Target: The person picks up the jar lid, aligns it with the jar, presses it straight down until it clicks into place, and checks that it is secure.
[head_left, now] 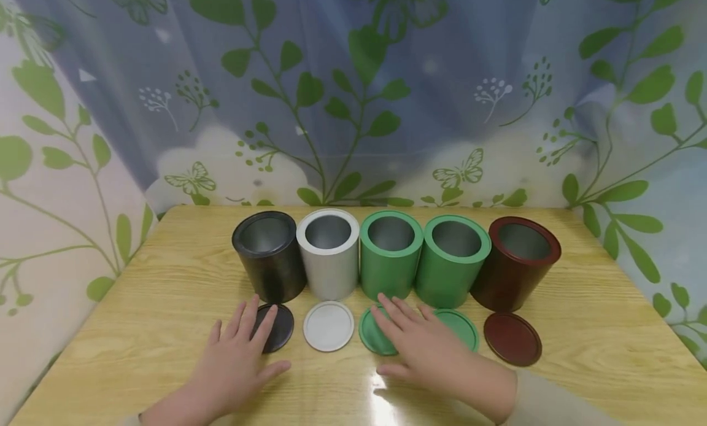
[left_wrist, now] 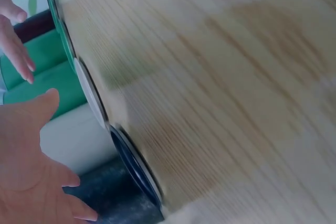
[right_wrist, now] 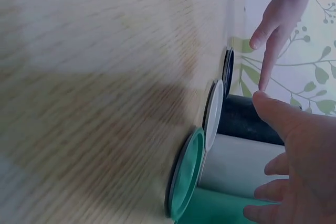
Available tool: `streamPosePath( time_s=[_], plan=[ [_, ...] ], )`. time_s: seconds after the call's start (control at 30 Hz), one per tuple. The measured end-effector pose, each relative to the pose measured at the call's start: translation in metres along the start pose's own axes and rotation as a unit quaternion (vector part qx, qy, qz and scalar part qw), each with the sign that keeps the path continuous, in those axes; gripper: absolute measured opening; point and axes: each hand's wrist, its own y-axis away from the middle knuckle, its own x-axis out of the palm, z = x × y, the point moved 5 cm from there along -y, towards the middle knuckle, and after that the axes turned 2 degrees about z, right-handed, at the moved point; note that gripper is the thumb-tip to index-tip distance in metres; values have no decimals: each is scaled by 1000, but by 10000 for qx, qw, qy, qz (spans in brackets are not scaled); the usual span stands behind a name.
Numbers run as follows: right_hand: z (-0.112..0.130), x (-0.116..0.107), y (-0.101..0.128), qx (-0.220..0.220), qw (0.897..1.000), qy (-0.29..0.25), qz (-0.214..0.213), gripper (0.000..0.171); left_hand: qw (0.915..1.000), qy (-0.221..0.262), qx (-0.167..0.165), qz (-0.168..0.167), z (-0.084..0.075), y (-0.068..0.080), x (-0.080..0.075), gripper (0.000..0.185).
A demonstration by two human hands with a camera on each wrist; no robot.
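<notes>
- Reaching with flat, open fingers, the left hand point(head_left: 237, 352) lies over the round black metal lid point(head_left: 274, 328), which sits on the wooden table point(head_left: 138, 303) just in front of the black round tin point(head_left: 269, 254).
- The right hand point(head_left: 425, 346), also open, rests across the two round green lids point(head_left: 374, 337).
- It may help to curl the fingers under one rim and lift one lid at a time.
- Each lid is best matched to its own colour of tin.

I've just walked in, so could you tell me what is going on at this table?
A person has both hands spread over lids on a wooden table. The left hand lies over the black lid; the right hand covers two green lids. Behind stand five open tins in a row: black, white, two green, dark red.
</notes>
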Motion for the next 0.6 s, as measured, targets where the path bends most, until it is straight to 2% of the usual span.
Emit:
streamPosePath(
  time_s=[0.4, 0.6],
  plan=[
    [13, 11, -28, -403, 9986, 307, 138, 78, 9999, 20, -52, -124, 16, 0, 4, 80],
    [21, 18, -45, -515, 9977, 385, 233, 78, 9999, 5, -94, -39, 24, -3, 10, 79]
  ],
)
